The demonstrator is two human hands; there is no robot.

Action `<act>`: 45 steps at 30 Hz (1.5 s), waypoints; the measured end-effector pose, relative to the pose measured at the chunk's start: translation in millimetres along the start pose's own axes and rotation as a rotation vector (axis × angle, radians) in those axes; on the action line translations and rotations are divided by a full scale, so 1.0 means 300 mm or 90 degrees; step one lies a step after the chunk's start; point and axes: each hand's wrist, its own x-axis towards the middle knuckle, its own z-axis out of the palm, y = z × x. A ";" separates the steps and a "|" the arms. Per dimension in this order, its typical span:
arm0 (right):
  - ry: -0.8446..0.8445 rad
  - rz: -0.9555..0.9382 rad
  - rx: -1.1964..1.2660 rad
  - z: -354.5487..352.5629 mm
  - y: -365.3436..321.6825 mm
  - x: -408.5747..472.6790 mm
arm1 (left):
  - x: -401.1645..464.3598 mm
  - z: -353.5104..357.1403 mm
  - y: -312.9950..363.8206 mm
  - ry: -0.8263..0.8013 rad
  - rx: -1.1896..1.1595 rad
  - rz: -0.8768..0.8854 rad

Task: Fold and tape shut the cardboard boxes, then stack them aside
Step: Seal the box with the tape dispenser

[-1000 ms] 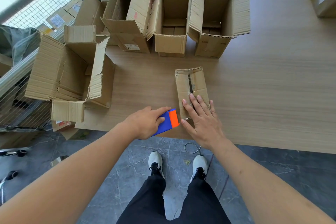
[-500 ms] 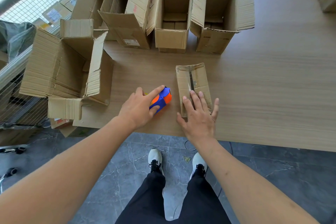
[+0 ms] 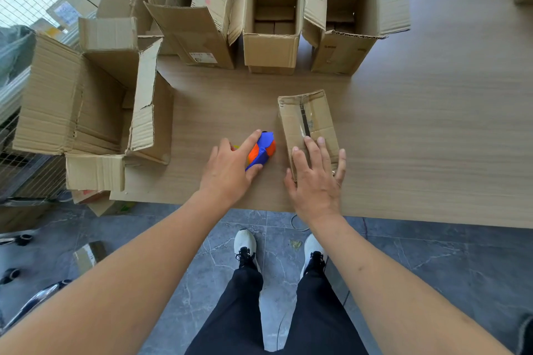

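Head view: small box [image 3: 308, 127] lay folded shut and taped near the table [image 3: 432, 138] edge, right hand [image 3: 315, 181] flat on it. Left hand [image 3: 230, 168] loosely held tape dispenser [image 3: 262, 151] beside it. Open boxes [image 3: 271, 17] remained unsealed; stacking pending.

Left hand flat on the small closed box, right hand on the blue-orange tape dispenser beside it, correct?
Hands are swapped. The head view shows the right hand flat on the small closed box and the left hand on the blue-orange tape dispenser beside it.
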 end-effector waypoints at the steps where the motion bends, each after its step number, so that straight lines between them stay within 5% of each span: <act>1: -0.009 -0.011 0.001 -0.010 0.009 0.007 | -0.001 -0.007 0.000 0.003 -0.004 -0.001; 11: -0.062 -0.064 -0.125 -0.131 0.133 0.087 | -0.025 -0.076 -0.081 0.054 -0.025 0.023; 17: -0.016 -0.047 0.009 -0.150 0.098 0.144 | -0.024 -0.124 -0.131 0.066 -0.095 0.080; 22: -0.144 -0.007 0.047 -0.113 0.024 0.129 | -0.030 -0.153 -0.154 0.074 -0.123 0.180; 37: -0.208 -0.195 0.018 -0.137 0.071 0.097 | -0.066 -0.195 -0.168 0.040 -0.124 0.312; 45: -0.215 -0.081 0.581 -0.243 0.013 0.104 | -0.100 -0.222 -0.143 0.019 -0.126 0.358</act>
